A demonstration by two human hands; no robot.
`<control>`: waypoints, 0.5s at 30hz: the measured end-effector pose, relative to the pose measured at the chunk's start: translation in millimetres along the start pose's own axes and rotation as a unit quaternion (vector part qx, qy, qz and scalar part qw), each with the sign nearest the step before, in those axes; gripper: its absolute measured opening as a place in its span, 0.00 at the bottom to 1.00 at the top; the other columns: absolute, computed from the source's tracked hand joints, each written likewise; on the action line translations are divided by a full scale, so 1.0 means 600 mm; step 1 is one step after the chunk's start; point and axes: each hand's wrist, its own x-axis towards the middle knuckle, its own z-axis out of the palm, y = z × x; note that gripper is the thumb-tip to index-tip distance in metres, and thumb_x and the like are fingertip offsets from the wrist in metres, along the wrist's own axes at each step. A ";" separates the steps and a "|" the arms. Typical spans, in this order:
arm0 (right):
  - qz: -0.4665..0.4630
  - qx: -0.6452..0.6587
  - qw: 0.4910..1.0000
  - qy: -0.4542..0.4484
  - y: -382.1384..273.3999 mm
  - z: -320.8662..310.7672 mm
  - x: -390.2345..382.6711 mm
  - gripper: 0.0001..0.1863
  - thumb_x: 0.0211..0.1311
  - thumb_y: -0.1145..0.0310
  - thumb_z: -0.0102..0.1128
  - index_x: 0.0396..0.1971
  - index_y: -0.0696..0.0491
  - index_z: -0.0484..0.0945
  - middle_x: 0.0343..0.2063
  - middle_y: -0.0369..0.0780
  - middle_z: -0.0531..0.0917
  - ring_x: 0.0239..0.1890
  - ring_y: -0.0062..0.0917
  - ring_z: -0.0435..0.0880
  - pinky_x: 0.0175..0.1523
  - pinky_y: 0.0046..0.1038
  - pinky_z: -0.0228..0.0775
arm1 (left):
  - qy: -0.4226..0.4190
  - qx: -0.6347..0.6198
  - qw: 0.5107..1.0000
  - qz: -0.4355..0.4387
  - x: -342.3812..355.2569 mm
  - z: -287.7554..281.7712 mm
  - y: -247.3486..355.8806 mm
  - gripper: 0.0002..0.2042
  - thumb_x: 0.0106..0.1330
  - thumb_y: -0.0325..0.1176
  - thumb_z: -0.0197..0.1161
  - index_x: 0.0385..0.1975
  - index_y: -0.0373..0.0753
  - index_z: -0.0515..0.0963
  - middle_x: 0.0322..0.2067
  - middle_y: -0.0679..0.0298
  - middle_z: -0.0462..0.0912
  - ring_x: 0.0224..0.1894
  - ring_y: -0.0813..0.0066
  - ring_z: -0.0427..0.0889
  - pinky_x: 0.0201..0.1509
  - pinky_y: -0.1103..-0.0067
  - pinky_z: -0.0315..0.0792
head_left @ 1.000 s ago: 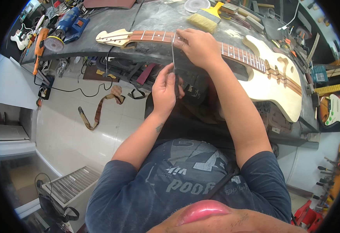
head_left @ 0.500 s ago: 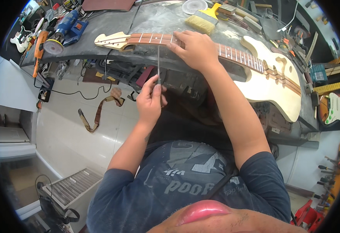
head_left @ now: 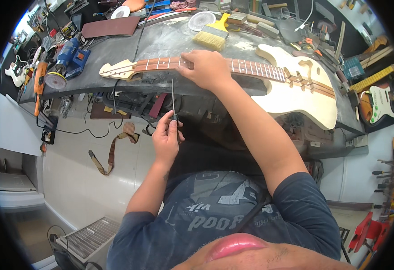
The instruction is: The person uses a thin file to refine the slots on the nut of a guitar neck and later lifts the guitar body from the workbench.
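Observation:
An unfinished electric guitar with a pale wood body [head_left: 289, 101] lies across the front of the workbench, its headstock to the left. Its brown fretted neck [head_left: 158, 64] passes under my right hand [head_left: 206, 69]. That hand is closed over the middle of the neck, fingertips on the fretboard; its underside is hidden. My left hand [head_left: 167, 137] pinches the dark handle of a slim file [head_left: 173, 96] in front of the bench. The file's thin metal shaft points away from me, with its tip a little short of the neck's near edge.
A wide yellow brush [head_left: 210, 39] lies behind the neck. Blue and orange power tools [head_left: 67, 58] sit at the bench's left end. Wood blocks [head_left: 266, 29] and hand tools crowd the back right. A strap [head_left: 111, 153] lies on the floor; a second guitar [head_left: 377, 103] stands right.
My left hand has drawn the file back toward me, so its tip has left the neck's edge. My right hand stays on the neck. The whole view has shifted somewhat.

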 end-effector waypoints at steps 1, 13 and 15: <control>0.002 -0.004 1.000 -0.013 0.001 0.001 0.000 0.22 0.71 0.48 0.68 0.55 0.47 0.91 0.41 0.39 0.92 0.46 0.40 0.91 0.52 0.45 0.82 | 0.000 -0.005 1.000 -0.004 -0.002 0.001 -0.001 0.20 0.88 0.36 0.58 0.72 0.34 0.74 0.41 0.58 0.87 0.25 0.80 0.82 0.28 0.82 0.74; -0.132 -0.111 0.980 -0.101 0.080 -0.097 -0.051 0.30 0.73 0.59 0.69 0.71 0.50 0.77 0.64 0.46 0.85 0.67 0.44 0.83 0.71 0.47 0.73 | -0.026 -0.034 0.999 -0.004 0.029 -0.012 0.024 0.20 0.85 0.30 0.59 0.72 0.34 0.75 0.43 0.60 0.86 0.26 0.82 0.79 0.28 0.83 0.72; -0.131 -0.124 0.978 -0.107 0.106 -0.143 -0.079 0.30 0.72 0.58 0.70 0.70 0.51 0.78 0.66 0.45 0.83 0.69 0.43 0.81 0.73 0.48 0.71 | -0.035 -0.039 0.999 -0.008 0.038 -0.020 0.031 0.20 0.84 0.29 0.61 0.72 0.34 0.75 0.43 0.60 0.85 0.27 0.83 0.79 0.29 0.84 0.73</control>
